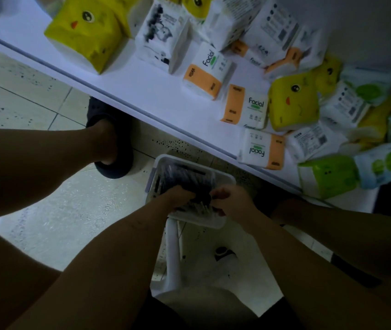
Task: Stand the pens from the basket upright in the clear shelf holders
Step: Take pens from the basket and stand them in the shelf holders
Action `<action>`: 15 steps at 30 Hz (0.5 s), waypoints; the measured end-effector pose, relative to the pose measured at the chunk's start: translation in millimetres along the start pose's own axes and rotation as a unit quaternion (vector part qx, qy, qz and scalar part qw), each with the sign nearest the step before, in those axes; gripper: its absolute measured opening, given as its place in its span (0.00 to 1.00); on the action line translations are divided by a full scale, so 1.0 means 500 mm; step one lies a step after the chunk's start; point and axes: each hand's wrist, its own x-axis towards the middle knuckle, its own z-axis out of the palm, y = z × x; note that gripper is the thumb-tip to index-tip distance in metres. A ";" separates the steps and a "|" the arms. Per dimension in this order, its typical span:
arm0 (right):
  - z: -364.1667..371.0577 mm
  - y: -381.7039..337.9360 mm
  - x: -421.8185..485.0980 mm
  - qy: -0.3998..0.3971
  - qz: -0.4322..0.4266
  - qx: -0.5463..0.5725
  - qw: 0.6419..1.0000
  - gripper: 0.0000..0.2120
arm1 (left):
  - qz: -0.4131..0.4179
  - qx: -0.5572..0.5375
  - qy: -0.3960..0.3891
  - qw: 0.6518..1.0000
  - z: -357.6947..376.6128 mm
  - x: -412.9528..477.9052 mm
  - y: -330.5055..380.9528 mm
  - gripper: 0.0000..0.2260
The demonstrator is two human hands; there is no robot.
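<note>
- A person's left hand [179, 195] digs into the white basket [190, 161], fingers curled around a bunch of dark pens [186, 175].
- The right hand [233, 201] meets it at the basket's near edge, fingers curled on the same bunch.
- The basket rests on a white stool [173, 254].
- Beyond the basket, a white shelf [142, 96] carries tissue packs [87, 32].
- Left of the basket, a foot in a dark slipper [112, 148] stands on the tiled floor [47, 234].
</note>
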 end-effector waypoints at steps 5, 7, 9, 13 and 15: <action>0.010 -0.012 0.010 0.012 -0.016 -0.005 1.000 0.09 | -0.003 0.002 0.070 0.998 0.019 -0.002 -0.017 0.22; 0.008 -0.006 0.008 0.013 -0.015 -0.001 1.000 0.08 | -0.003 0.048 0.092 0.995 0.013 -0.004 -0.021 0.18; 0.005 0.000 0.004 0.013 -0.023 -0.008 1.000 0.07 | 0.018 0.092 0.111 0.989 0.006 -0.015 -0.018 0.13; 0.000 0.002 -0.010 0.022 -0.032 -0.007 0.999 0.08 | 0.047 0.115 0.140 0.982 -0.005 -0.054 0.000 0.06; -0.001 -0.001 -0.027 0.042 -0.044 -0.006 0.998 0.07 | 0.056 0.076 0.103 0.990 -0.008 -0.079 0.015 0.08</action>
